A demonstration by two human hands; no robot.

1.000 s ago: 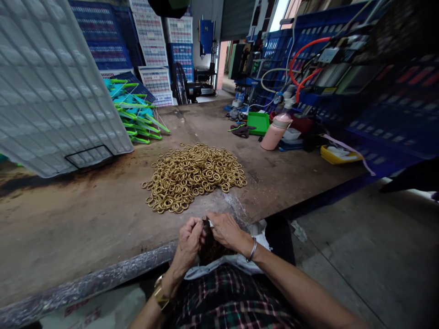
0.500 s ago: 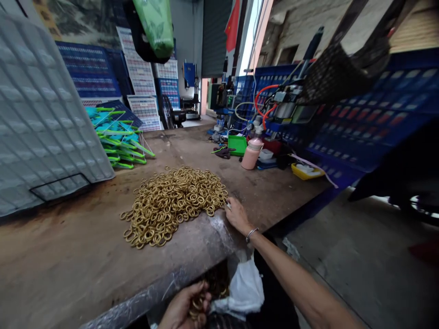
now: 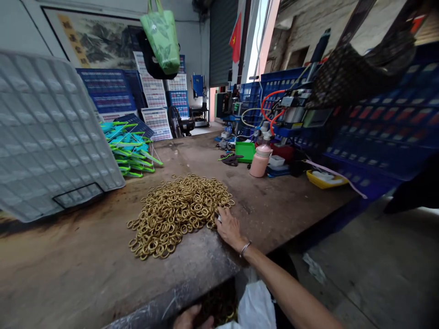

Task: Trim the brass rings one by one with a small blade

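A large pile of brass rings (image 3: 180, 210) lies on the worn wooden table (image 3: 85, 265). My right hand (image 3: 227, 227) rests at the pile's near right edge, fingers curled, touching the rings; something small and pale shows at its fingertips. A bracelet is on that wrist. My left hand (image 3: 188, 318) is low at the frame's bottom edge, below the table's front rim, over a white plastic bag (image 3: 254, 307) that holds more rings. Its fingers are mostly hidden.
A grey plastic grid panel (image 3: 51, 132) leans at the left. Green and blue plastic parts (image 3: 132, 148) are stacked behind the pile. A pink bottle (image 3: 259, 161), green tray (image 3: 246, 151) and yellow tray (image 3: 322, 179) stand at the far right, by blue crates and a machine with hoses.
My right hand left my lap and reached up to the ring pile's edge. My left hand dropped into the bag with rings. The view tilted upward.
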